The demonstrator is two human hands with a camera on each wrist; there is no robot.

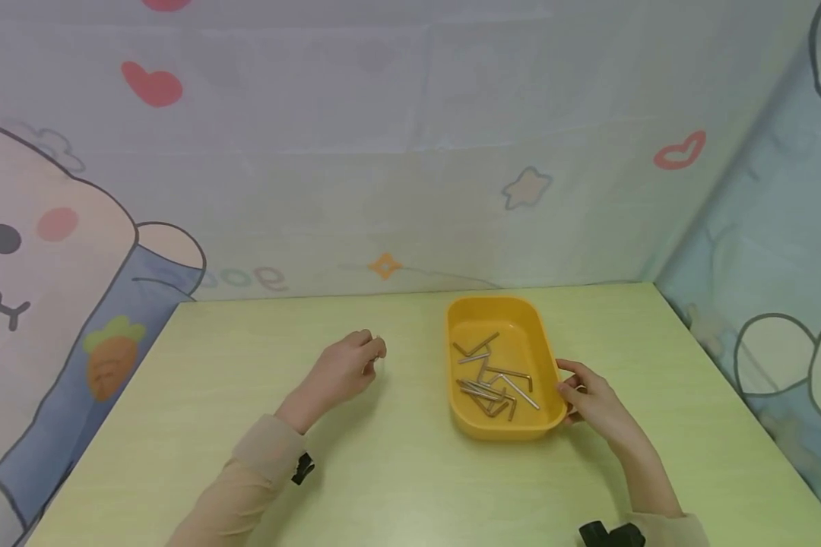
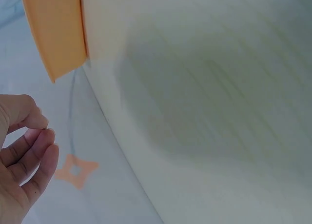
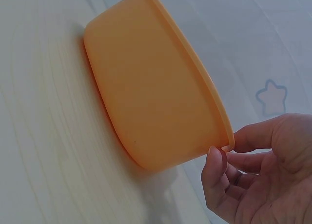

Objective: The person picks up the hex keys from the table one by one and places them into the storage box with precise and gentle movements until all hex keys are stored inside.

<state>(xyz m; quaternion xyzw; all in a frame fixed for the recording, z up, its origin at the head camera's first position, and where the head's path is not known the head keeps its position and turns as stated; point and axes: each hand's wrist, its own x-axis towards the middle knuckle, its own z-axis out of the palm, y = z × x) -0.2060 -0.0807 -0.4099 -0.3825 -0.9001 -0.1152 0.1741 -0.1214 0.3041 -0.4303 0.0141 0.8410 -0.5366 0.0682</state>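
A yellow plastic tray [image 1: 496,311] stands on the table, with several L-shaped metal hex keys [image 1: 509,372] lying loose inside. My right hand [image 1: 591,403] pinches the tray's rim at its near right corner; in the right wrist view the thumb and fingers meet at that edge. Left of the tray, my left hand [image 1: 342,372] is raised over the table, thumb and fingertips pinched together. A tiny glint of a small metal piece shows at those fingertips, mostly hidden, so its shape cannot be made out. In the left wrist view, the fingertips [image 2: 48,136] touch.
The pale yellow-green table [image 1: 397,486] ends at a printed cloth backdrop [image 1: 356,190]. Another cloth [image 1: 746,251] rises along the right side. Black wrist straps [image 1: 303,468] are on both arms.
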